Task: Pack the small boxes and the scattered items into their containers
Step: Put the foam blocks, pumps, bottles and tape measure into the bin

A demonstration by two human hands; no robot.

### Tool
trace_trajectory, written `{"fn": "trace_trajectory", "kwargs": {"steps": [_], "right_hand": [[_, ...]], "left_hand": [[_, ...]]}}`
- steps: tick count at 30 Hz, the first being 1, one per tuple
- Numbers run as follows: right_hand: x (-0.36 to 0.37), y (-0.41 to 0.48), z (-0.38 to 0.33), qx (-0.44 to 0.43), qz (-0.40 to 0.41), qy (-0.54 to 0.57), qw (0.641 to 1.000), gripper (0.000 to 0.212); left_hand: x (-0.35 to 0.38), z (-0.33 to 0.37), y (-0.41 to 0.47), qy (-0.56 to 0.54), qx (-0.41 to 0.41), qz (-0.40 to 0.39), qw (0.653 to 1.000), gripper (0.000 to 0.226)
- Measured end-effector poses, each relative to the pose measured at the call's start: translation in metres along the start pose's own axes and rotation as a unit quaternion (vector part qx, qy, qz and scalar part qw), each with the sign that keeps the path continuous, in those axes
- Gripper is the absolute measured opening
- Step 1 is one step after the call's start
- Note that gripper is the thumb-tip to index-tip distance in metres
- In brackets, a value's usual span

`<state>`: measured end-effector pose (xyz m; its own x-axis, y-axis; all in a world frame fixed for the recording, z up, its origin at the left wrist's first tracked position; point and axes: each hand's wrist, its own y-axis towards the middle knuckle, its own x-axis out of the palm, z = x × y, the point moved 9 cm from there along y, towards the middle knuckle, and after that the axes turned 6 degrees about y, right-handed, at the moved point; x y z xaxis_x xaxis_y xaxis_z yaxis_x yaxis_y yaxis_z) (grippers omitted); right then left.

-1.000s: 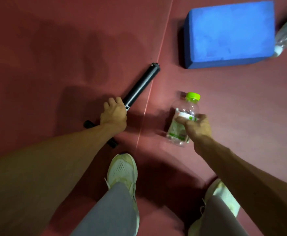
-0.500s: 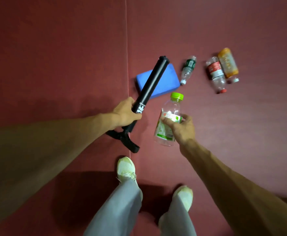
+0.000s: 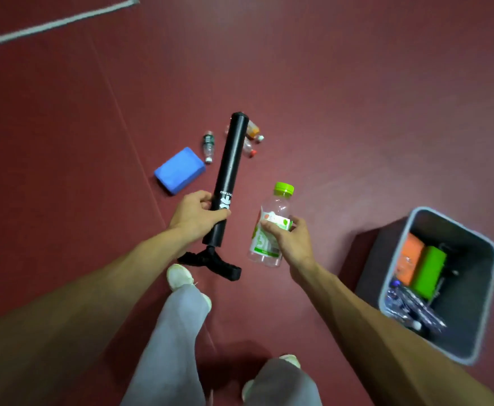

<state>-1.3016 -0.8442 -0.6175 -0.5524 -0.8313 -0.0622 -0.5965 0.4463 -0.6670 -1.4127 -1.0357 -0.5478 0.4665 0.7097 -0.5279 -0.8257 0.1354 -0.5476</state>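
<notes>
At right on the red floor: grey bin (image 3: 487, 303), well apart from both hands. Left hand (image 3: 194, 213) grips black pump (image 3: 231, 171) low on the barrel, handle below the fist. Right hand (image 3: 292, 238) wraps green-capped bottle (image 3: 272, 218) at the label.

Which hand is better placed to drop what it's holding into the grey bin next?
Probably the right. The right hand grips the green-capped bottle nearer the grey bin, which stands open on that side. The left hand grips the black pump farther from it.
</notes>
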Motion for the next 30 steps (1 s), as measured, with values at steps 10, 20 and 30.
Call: {"fn": "trace_trajectory", "kwargs": {"steps": [10,20,30], "right_hand": [[-0.356,-0.151,-0.004,-0.020,0.159,0.112,0.981,0.037],[-0.537,-0.117,0.034,0.033,0.314,0.186,0.931,0.073],[-0.650,0.008,0.111,0.196,0.390,0.217,0.873,0.051]], "left_hand": [[0.226,0.182,-0.180,0.028,0.134,-0.159,0.978,0.029],[0.442,0.289,-0.171,0.147,0.166,-0.307,0.926,0.031],[0.651,0.313,-0.057,0.281,0.115,-0.386,0.871,0.030]]}}
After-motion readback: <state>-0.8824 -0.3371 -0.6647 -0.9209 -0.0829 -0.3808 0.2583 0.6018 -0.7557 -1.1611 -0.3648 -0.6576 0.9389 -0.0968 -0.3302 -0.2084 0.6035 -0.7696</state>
